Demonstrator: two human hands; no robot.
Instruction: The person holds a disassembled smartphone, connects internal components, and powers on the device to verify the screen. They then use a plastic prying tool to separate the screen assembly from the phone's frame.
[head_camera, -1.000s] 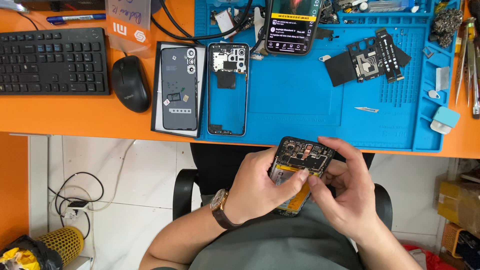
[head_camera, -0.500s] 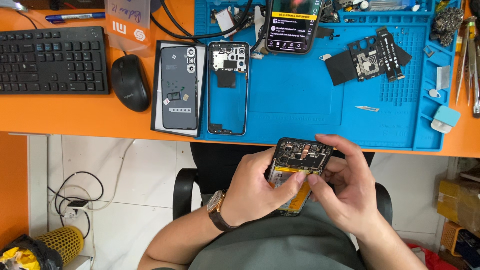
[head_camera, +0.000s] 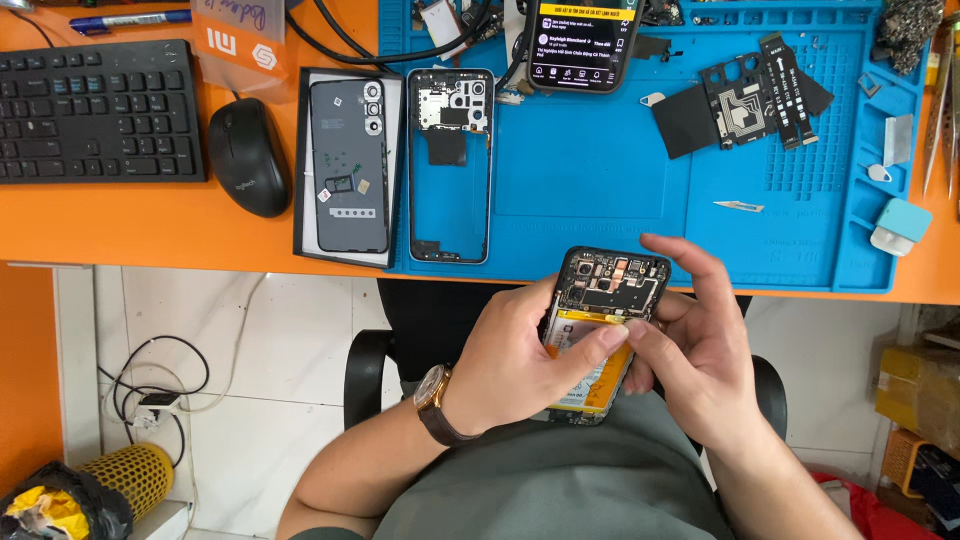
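Currently: phone (head_camera: 608, 300) over lap, just below desk edge, back off, yellow battery (head_camera: 583, 352) exposed and seated. Left hand (head_camera: 520, 360) clasps phone; right hand (head_camera: 690, 350) pinches at battery top. I judge teardown midway: back cover (head_camera: 347, 165), frame (head_camera: 450, 165) already on desk.

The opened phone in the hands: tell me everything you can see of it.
The opened phone has its back cover off. A dark upper section shows boards, camera modules and copper-coloured parts; below lies a yellow battery. The frame looks black. It is held above the lap, just below the orange desk edge, top toward the desk. The left hand cradles it from the left, the right hand from the right, fingers meeting on the battery.
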